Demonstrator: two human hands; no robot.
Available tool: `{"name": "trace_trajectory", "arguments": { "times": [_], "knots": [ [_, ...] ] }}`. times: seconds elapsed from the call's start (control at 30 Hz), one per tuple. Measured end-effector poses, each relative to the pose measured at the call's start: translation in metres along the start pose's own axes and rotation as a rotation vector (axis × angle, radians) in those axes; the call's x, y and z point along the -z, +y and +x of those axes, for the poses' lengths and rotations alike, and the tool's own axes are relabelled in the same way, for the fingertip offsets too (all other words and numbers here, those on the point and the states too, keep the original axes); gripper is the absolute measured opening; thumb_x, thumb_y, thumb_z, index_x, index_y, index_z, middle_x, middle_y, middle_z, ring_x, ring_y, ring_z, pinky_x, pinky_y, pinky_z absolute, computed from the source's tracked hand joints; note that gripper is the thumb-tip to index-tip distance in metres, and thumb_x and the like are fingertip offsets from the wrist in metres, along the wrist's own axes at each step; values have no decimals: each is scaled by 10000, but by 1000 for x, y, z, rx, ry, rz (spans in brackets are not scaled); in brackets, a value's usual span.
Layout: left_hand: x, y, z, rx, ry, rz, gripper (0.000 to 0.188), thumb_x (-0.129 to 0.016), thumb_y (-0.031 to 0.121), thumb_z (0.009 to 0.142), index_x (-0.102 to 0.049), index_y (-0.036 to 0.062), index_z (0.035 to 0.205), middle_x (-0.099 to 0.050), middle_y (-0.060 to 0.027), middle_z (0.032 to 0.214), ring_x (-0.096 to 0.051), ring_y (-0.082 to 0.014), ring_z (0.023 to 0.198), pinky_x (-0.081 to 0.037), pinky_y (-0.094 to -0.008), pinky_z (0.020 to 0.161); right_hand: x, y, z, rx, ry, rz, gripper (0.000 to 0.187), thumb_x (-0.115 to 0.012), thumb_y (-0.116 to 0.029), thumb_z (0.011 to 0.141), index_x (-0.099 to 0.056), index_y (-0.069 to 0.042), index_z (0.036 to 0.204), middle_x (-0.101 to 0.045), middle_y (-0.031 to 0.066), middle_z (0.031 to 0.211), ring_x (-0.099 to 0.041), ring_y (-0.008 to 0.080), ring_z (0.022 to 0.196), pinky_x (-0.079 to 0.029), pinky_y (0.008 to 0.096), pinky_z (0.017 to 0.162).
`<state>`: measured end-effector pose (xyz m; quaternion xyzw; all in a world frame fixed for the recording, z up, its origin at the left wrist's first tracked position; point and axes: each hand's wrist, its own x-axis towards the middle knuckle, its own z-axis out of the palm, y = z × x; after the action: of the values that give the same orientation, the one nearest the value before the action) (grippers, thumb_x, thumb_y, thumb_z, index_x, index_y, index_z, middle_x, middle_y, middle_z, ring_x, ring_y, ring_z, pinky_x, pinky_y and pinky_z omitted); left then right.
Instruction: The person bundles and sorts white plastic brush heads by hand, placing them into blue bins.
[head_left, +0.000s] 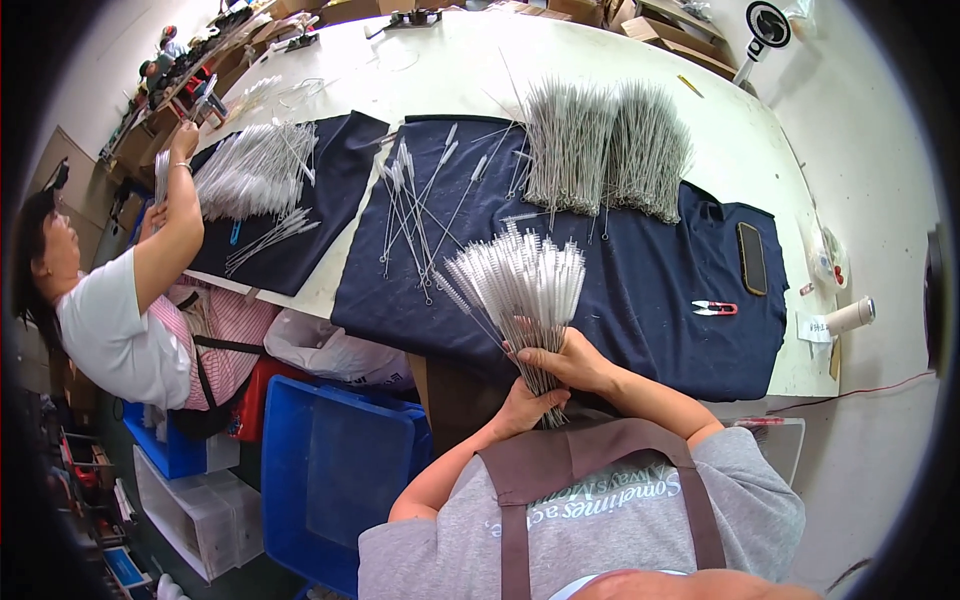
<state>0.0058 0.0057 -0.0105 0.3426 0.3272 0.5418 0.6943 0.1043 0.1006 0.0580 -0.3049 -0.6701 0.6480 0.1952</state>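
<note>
right hand (pixel 578 363) just right of frame centre, fingers curled in a grip, thumb pointing left. left hand (pixel 528 406) just below it, also gripping, thumb pointing right. right forearm (pixel 660 397) slants up-left, left forearm (pixel 455 465) up-right; both elbows bent.

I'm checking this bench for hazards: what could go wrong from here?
The bundle of brushes fans out above the left fingers and right fingers, so single brushes might slip out. Loose brushes lie crossed on the dark cloth and could tangle with others. The red-handled snips lie on that cloth too and might nick a reaching arm.
</note>
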Motion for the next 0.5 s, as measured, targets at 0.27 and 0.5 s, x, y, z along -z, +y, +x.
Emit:
{"name": "trace_trajectory", "arguments": {
  "times": [0.27,0.5],
  "knots": [
    [-9,5,0,87,-14,-28,113,-618,96,836,-548,18,877,-570,-54,650,-576,-148,602,-466,-265,558,-4,-14,-9,-8,24,-94,313,-621,-260,842,-591,-9,1025,-639,115,867,-609,170,777,-485,313,693],
    [-24,27,19,22,36,-13,186,-531,86,865,-447,51,703,-420,-33,519,-446,-145,445,-399,-294,458,12,-34,5,-87,-59,345,386,-687,-118,781,-532,11,1110,-620,107,909,-620,184,772,-515,308,690]
  ]
}}
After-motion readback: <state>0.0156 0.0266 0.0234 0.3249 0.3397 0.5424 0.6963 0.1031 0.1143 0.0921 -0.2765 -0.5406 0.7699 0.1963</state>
